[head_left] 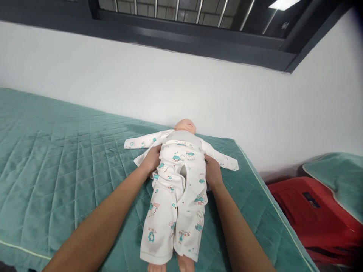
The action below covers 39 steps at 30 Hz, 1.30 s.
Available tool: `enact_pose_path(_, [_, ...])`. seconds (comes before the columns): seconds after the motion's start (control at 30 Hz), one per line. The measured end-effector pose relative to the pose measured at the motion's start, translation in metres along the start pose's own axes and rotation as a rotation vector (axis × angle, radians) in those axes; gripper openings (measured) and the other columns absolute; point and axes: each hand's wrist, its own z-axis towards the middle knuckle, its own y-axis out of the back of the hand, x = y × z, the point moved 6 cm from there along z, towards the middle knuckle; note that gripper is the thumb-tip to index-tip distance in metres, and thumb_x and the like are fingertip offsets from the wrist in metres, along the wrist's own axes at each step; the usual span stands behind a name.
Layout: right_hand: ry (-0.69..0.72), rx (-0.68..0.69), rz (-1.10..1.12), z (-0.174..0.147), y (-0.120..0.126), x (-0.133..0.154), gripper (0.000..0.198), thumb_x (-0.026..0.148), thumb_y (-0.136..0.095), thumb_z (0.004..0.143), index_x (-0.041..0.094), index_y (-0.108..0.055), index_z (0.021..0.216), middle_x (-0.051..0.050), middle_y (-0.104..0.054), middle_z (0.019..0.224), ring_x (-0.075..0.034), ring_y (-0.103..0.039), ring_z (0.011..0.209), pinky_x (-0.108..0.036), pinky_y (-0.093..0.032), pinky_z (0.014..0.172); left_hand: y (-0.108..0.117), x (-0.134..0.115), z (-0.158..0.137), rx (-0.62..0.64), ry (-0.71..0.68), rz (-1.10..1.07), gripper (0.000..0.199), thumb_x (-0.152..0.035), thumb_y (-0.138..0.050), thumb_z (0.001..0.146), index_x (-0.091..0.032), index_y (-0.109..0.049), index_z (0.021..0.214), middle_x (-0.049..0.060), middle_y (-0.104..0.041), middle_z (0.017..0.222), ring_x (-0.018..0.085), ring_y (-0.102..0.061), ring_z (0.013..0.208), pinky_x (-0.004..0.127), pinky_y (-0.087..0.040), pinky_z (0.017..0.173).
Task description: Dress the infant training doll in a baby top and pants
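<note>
Doll: one (pixel 185 125), lying on the green bed cover with its head by the wall and its feet toward the person.
Trousers: one pair (pixel 190 189), white with a small teal and pink print, pulled up over the torso; two legs, one gap at the crotch.
Grey cloth: one band (pixel 185 136) across the chest, just above the printed part.
Top: one (pixel 146 140), in matching print, two sleeves spread out to either side.
Feet: two, bare, below the trouser hems, cut by the lower edge of the view.
Hands: two; left hand (pixel 152 160) at one side of the trousers, right hand (pixel 213 172) at the other, both touching the cloth. Most fingertips are hidden, so whether they grip it cannot be told.
Bed cover: one (pixel 70 158), quilted, beneath everything.
Red plastic seat: one (pixel 314 211), right of the bed, one green cloth (pixel 340 172) partly over it.
Wall: white (pixel 127 83), behind.
Window: one dark frame (pixel 170 36), about eight metal bars (pixel 177 10).
</note>
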Motion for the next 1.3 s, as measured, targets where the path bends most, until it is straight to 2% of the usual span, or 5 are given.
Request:
enact_pose_path(0.17, [-0.098,-0.068,-0.026,0.006,0.001,-0.022,0.029,0.026,-0.048,0.074,0.019,-0.070,0.093,-0.007,-0.075,0.095,-0.026,-0.065,0.088,-0.038,-0.048,0.082,0.017,0.005,0.006,-0.180,-0.109,0.190,0.023,-0.020,-0.061,0.063,-0.013,-0.070,0.083,0.006,-0.072,0.084,0.022,-0.063,0.087,0.033,-0.046,0.088])
enact_pose_path(0.37, [-0.140,-0.104,0.054,0.010,0.002,-0.035,0.025,0.027,-0.050,0.078,0.021,-0.067,0.095,-0.007,-0.073,0.095,-0.023,-0.065,0.090,-0.040,-0.048,0.088,0.018,0.006,0.004,-0.142,-0.116,0.129,0.023,-0.020,-0.058,0.064,-0.014,-0.072,0.080,0.003,-0.072,0.080,0.021,-0.062,0.085,0.028,-0.046,0.082])
enact_pose_path(0.63, [0.023,-0.187,0.297,-0.001,0.013,0.001,0.019,0.039,-0.061,0.084,0.022,-0.067,0.091,-0.005,-0.068,0.096,-0.021,-0.061,0.093,-0.035,-0.049,0.087,0.022,0.006,0.004,-0.199,-0.147,-0.020,0.026,-0.023,-0.066,0.066,-0.016,-0.069,0.090,0.005,-0.073,0.091,0.021,-0.064,0.087,0.032,-0.047,0.084])
enact_pose_path(1.03, [0.154,-0.121,0.346,0.001,0.010,0.018,0.017,0.036,-0.062,0.086,0.024,-0.067,0.096,-0.005,-0.064,0.104,-0.021,-0.059,0.100,-0.039,-0.046,0.094,0.010,0.009,0.014,-0.016,-0.183,-0.144,0.022,-0.014,-0.059,0.068,-0.018,-0.064,0.089,0.000,-0.069,0.086,0.016,-0.060,0.080,0.028,-0.046,0.074])
enact_pose_path(1.3, [0.150,-0.096,0.350,0.001,0.008,0.027,0.016,0.032,-0.057,0.089,0.024,-0.067,0.100,-0.004,-0.063,0.110,-0.020,-0.058,0.105,-0.038,-0.044,0.097,0.019,0.009,0.013,-0.161,-0.218,-0.095,0.021,-0.020,-0.059,0.077,-0.020,-0.062,0.098,0.002,-0.066,0.096,0.017,-0.060,0.091,0.030,-0.046,0.083])
